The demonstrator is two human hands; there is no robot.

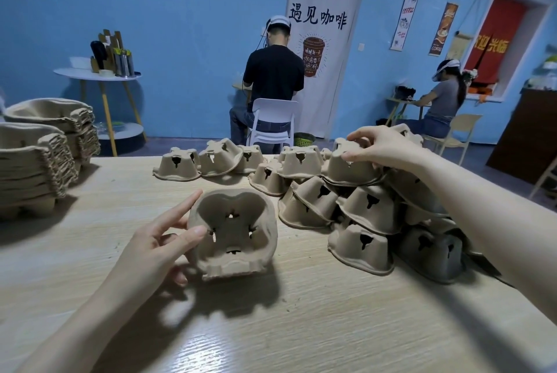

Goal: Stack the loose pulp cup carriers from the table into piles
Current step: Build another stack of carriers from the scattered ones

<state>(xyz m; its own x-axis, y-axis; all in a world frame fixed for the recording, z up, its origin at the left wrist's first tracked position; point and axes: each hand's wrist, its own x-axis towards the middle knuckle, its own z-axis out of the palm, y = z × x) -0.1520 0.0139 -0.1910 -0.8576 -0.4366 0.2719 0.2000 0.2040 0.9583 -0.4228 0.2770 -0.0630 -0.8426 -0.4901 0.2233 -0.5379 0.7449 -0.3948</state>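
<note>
Left hand (150,249) pinches one pulp cup carrier (233,234) by its rim, hollow side toward us, just above the wooden table (271,327). Right hand (388,149) curls its fingers over the topmost carrier (349,169) on the loose heap (370,215). Risk: lift carelessly and its neighbours tumble off the edge.

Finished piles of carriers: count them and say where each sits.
2. Both at the table's far left edge: the near pile, cut off by the frame's left edge, and the far pile directly behind it. More could lie outside the frame.
</note>
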